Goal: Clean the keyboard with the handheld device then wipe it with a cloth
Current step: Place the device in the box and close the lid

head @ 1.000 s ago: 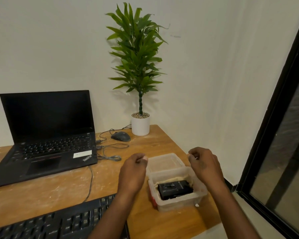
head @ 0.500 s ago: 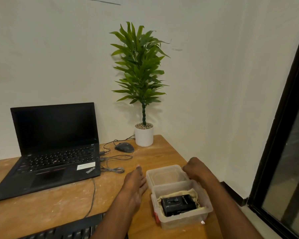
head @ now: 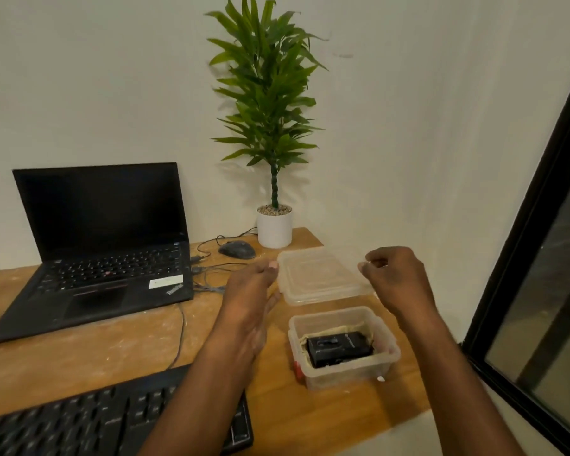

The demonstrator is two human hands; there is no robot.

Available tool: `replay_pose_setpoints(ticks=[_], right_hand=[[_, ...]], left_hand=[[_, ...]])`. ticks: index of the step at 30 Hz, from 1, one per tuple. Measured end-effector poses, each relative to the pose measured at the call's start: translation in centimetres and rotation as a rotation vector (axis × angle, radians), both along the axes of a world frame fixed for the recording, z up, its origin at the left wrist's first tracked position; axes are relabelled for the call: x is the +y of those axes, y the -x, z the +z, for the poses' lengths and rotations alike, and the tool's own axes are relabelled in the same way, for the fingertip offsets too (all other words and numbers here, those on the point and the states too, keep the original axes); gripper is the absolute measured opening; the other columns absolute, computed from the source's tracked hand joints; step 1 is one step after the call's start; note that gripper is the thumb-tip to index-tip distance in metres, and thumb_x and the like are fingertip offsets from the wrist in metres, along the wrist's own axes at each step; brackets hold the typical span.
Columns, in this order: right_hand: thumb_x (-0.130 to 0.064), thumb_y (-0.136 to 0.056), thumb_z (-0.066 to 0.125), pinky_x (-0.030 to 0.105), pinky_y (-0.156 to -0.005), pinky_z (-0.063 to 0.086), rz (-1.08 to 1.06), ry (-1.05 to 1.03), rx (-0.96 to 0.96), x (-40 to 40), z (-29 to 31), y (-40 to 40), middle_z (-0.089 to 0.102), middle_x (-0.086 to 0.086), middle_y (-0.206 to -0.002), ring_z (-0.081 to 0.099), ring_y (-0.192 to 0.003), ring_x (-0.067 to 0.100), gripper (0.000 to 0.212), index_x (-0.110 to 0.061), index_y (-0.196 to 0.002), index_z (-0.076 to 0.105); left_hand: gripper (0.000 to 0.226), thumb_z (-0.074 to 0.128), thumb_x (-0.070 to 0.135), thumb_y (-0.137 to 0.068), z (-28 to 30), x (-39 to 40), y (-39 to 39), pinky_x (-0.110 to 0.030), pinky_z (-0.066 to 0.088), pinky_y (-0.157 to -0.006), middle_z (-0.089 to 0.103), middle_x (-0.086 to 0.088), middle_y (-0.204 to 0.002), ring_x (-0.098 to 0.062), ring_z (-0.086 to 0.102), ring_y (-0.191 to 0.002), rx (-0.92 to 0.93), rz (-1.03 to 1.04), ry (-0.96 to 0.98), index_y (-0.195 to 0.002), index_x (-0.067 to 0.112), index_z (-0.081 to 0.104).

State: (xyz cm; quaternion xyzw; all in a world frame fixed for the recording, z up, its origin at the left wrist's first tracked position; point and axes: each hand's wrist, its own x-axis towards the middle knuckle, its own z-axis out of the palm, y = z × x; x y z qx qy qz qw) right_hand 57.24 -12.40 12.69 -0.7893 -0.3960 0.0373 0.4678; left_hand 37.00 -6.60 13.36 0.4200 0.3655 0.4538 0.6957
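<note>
— What's nearest you?
— The flat black keyboard (head: 112,419) at the desk's (head: 79,350) front edge. Beyond it, a clear plastic tub (head: 344,373) holds the boxy black device (head: 339,347) on beige cloth (head: 336,330).
— Your hands?
— My left hand (head: 250,291), fingers straight, touches the translucent lid (head: 320,278); my right hand (head: 397,281) pinches its other edge.

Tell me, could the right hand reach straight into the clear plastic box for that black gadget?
Probably yes. The clear plastic box is open, its lid lying behind it, and the black gadget lies uncovered on a cloth. The right hand is just above.
</note>
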Motion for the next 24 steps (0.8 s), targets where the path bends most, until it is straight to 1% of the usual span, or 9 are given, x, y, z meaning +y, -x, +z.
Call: replay_pose_setpoints(ticks=[4, 6, 8, 10, 14, 16, 19, 21, 24], right_hand=[[-0.019, -0.095, 0.067, 0.033, -0.089, 0.050, -0.050, 0.021, -0.037, -4.3, -1.5, 1.2, 0.072, 0.004, -0.113, 0.064, -0.104, 0.020, 0.030, -0.010, -0.123, 0.070], [-0.016, -0.095, 0.067, 0.030, -0.083, 0.049, -0.072, 0.022, -0.026, -5.7, -2.5, 1.6, 0.070, 0.000, -0.101, 0.064, -0.097, 0.018, 0.026, -0.009, -0.120, 0.072], [-0.014, -0.095, 0.067, 0.028, -0.079, 0.047, -0.096, 0.043, -0.016, -6.5, -3.5, 1.9, 0.069, -0.001, -0.096, 0.062, -0.090, 0.015, 0.024, -0.009, -0.118, 0.072], [-0.014, -0.095, 0.066, 0.027, -0.078, 0.046, -0.116, 0.071, -0.021, -6.9, -4.3, 2.1, 0.070, 0.001, -0.098, 0.061, -0.088, 0.015, 0.024, -0.010, -0.118, 0.072], [-0.014, -0.095, 0.065, 0.031, -0.081, 0.053, -0.137, 0.110, -0.036, -7.1, -5.2, 2.6, 0.074, 0.004, -0.106, 0.065, -0.093, 0.020, 0.024, -0.011, -0.118, 0.072], [-0.012, -0.096, 0.064, 0.031, -0.082, 0.052, -0.137, 0.123, -0.035, -7.1, -5.5, 2.8, 0.074, 0.006, -0.109, 0.062, -0.092, 0.019, 0.024, -0.010, -0.119, 0.072], [-0.011, -0.097, 0.062, 0.029, -0.078, 0.049, -0.141, 0.127, -0.036, -7.0, -5.6, 2.9, 0.073, 0.008, -0.111, 0.058, -0.088, 0.018, 0.024, -0.008, -0.119, 0.071], [-0.010, -0.097, 0.062, 0.029, -0.078, 0.049, -0.136, 0.134, -0.044, -7.0, -5.7, 2.9, 0.073, 0.009, -0.111, 0.058, -0.088, 0.018, 0.023, -0.007, -0.118, 0.071], [-0.011, -0.098, 0.061, 0.028, -0.075, 0.048, -0.125, 0.176, -0.041, -6.8, -5.8, 2.8, 0.073, 0.008, -0.111, 0.059, -0.087, 0.020, 0.022, -0.008, -0.117, 0.072]], left_hand=[[0.032, 0.060, -0.014, -0.091, -2.0, -1.9, 0.7, -0.040, 0.058, -0.094, 0.080, -0.003, -0.100, -0.021, 0.074, -0.101, 0.077, -0.021, -0.079, -0.106, 0.010, 0.075], [0.036, 0.063, -0.012, -0.090, -3.6, -2.8, 0.8, -0.039, 0.058, -0.097, 0.078, -0.001, -0.109, -0.016, 0.071, -0.110, 0.135, -0.016, -0.108, -0.116, 0.011, 0.073], [0.039, 0.063, -0.012, -0.091, -4.8, -3.7, 0.9, -0.029, 0.059, -0.091, 0.076, 0.003, -0.112, -0.006, 0.070, -0.108, 0.173, -0.009, -0.136, -0.119, 0.014, 0.072], [0.042, 0.062, -0.014, -0.091, -5.7, -4.4, 1.0, -0.023, 0.059, -0.086, 0.075, 0.006, -0.113, 0.000, 0.070, -0.103, 0.212, 0.005, -0.158, -0.120, 0.015, 0.071], [0.047, 0.065, -0.013, -0.089, -6.7, -5.0, 1.2, -0.032, 0.058, -0.097, 0.072, 0.006, -0.118, -0.006, 0.067, -0.112, 0.289, 0.026, -0.216, -0.123, 0.019, 0.068], [0.051, 0.066, -0.014, -0.086, -7.0, -5.1, 1.2, -0.035, 0.058, -0.097, 0.071, 0.006, -0.119, -0.007, 0.066, -0.114, 0.317, 0.033, -0.229, -0.123, 0.020, 0.068], [0.052, 0.067, -0.012, -0.085, -7.5, -5.2, 1.3, -0.035, 0.059, -0.096, 0.071, 0.007, -0.120, -0.006, 0.065, -0.114, 0.335, 0.026, -0.219, -0.125, 0.021, 0.068], [0.051, 0.068, -0.010, -0.084, -7.8, -5.2, 1.2, -0.038, 0.058, -0.098, 0.072, 0.007, -0.118, -0.007, 0.066, -0.113, 0.327, 0.034, -0.211, -0.124, 0.021, 0.068], [0.049, 0.067, -0.008, -0.085, -7.9, -5.1, 1.0, -0.038, 0.057, -0.099, 0.072, 0.007, -0.117, -0.009, 0.066, -0.113, 0.317, 0.040, -0.212, -0.123, 0.021, 0.068]])
